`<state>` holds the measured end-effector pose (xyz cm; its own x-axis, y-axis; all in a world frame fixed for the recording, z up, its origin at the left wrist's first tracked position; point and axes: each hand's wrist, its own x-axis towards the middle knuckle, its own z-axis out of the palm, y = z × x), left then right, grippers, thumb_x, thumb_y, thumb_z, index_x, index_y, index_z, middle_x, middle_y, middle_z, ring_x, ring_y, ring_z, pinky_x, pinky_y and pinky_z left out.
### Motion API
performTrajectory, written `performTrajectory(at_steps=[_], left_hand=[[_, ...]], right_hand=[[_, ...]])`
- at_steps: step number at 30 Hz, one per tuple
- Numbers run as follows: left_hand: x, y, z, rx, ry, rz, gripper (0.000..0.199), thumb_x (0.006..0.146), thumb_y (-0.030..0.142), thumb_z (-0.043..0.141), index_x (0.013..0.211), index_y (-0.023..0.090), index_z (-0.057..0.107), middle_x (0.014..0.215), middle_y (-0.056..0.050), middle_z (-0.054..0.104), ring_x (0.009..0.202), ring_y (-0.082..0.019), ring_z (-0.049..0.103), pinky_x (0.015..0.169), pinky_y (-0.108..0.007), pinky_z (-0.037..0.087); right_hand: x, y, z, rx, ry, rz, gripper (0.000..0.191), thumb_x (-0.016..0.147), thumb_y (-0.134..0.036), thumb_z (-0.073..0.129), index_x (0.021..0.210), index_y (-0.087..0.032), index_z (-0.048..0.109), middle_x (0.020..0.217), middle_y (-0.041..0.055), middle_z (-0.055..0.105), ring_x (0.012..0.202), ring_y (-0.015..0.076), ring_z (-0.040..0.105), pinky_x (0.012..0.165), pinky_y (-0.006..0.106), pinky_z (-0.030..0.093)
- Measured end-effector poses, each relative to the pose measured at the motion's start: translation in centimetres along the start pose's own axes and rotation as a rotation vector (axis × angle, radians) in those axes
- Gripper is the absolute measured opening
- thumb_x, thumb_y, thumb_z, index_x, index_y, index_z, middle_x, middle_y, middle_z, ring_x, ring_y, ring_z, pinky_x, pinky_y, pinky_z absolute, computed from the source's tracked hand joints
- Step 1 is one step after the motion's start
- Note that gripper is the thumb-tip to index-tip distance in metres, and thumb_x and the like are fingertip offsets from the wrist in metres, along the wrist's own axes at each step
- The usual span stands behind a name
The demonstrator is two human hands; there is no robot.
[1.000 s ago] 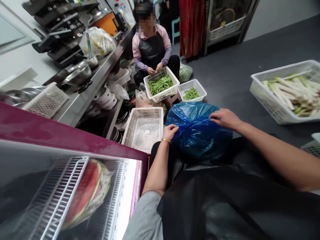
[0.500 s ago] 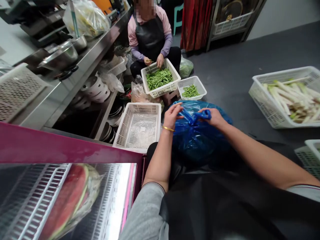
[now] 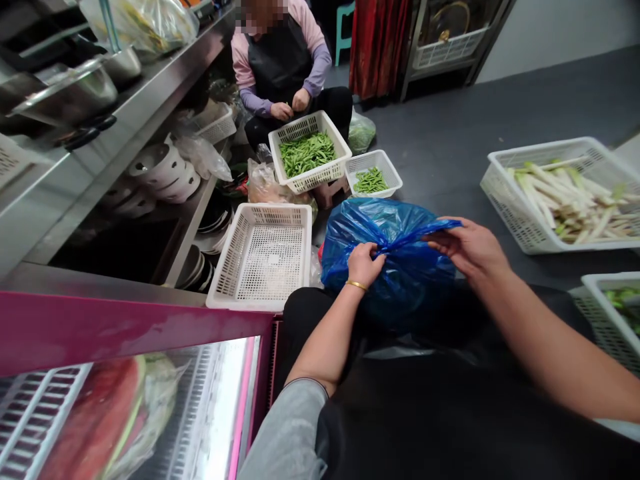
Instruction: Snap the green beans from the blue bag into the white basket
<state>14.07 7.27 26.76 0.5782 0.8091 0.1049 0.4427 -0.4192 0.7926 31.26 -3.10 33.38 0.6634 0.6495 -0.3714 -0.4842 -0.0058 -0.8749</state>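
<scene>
Pulled outward, the blue bag's (image 3: 395, 267) twisted neck lies between both hands — left (image 3: 367, 265) pinching its base, right (image 3: 470, 247) gripping its end.

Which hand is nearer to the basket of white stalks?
Right. The right hand, on the blue bag, is left of the stalk basket; the left hand is farther left.

Left hand (image 3: 366, 265) closer to twisted bag neck (image 3: 404, 241)

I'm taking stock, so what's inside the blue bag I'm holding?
Only creased plastic shows on the blue bag, its top gathered between your left hand and right hand. The contents are covered, so I can't tell.
</scene>
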Motion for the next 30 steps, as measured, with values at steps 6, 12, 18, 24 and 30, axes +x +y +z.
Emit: performTrajectory(at_steps=[6,12,18,24,30], left_hand=[[0.5,-0.7,0.0,-0.427,0.002,-0.198,0.009,0.064,0.019,0.071,0.067,0.015,0.064,0.055,0.005,0.049,0.056,-0.009,0.045,0.063,-0.025,0.037],[0.5,-0.7,0.2,-0.631,-0.012,-0.343,0.007,0.060,0.015,0.069,0.063,0.014,0.063,0.050,0.007,0.044,0.051,-0.007,0.036,0.057,-0.023,0.031],[0.8,-1.0,-0.4,-0.777,-0.007,-0.268,0.016,0.064,0.029,0.071,0.069,0.014,0.066,0.065,0.001,0.059,0.062,-0.010,0.048,0.065,-0.025,0.038],[-0.4,0.3,-1.3,-0.256,0.093,-0.070,0.032,0.068,0.047,0.072,0.071,0.019,0.058,0.073,-0.001,0.058,0.073,-0.015,0.052,0.074,-0.028,0.041],[-0.4,-0.1,-0.5,-0.018,-0.063,-0.103,0.014,0.071,0.010,0.062,0.081,0.020,0.061,0.084,-0.004,0.064,0.083,-0.019,0.059,0.080,-0.031,0.044]], right_hand=[[-0.5,-0.6,-0.4,-0.128,0.206,-0.671,0.038,0.062,-0.010,0.065,0.097,-0.021,0.057,0.092,0.0037,0.067,0.083,0.0173,0.067,0.070,0.029,0.054],[-3.5,1.5,1.7,-1.199,-0.322,-0.980,0.020,0.086,-0.030,0.053,0.097,-0.021,0.068,0.089,0.0077,0.070,0.082,0.0214,0.066,0.077,0.035,0.050],[-4.1,6.9,0.1,-1.620,-0.627,-0.905,0.041,0.091,-0.035,0.049,0.130,-0.024,0.057,0.097,0.0090,0.065,0.066,0.0172,0.061,0.060,0.029,0.045],[-6.6,8.1,-0.2,-1.520,-0.856,-1.026,0.032,0.091,-0.027,0.048,0.117,-0.016,0.064,0.095,0.0127,0.066,0.080,0.0227,0.062,0.070,0.035,0.047],[-5.2,5.0,0.1,-1.114,-0.579,-0.948,0.023,0.093,-0.027,0.042,0.104,-0.022,0.061,0.097,0.0072,0.069,0.089,0.0195,0.065,0.083,0.033,0.050]])
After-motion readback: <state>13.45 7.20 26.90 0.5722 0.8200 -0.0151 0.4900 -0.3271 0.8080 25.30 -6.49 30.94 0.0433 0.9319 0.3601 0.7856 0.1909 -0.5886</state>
